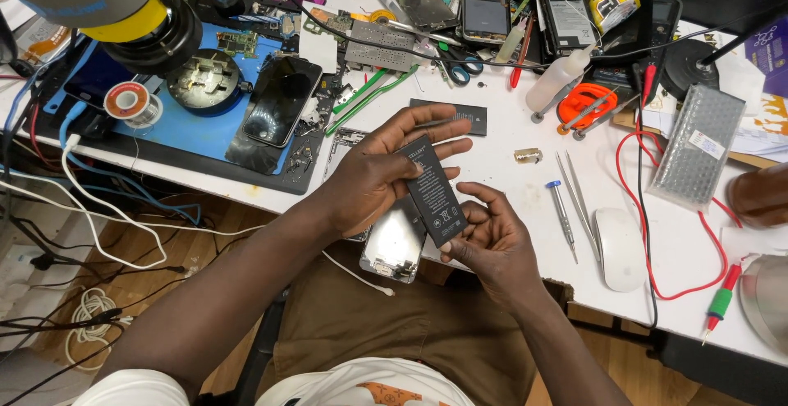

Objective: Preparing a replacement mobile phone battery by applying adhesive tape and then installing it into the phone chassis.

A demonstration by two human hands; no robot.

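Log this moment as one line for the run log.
left hand: holds black phone battery | right hand: supports its lower end | below: opened phone shell on white bench

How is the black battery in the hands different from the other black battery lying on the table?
The held battery is gripped by the left hand and right hand, tilted, printed side up. The table battery lies flat, untouched, behind the hands, its face nearly plain. The held one looks larger, being nearer the camera. Both are flat black rectangles.
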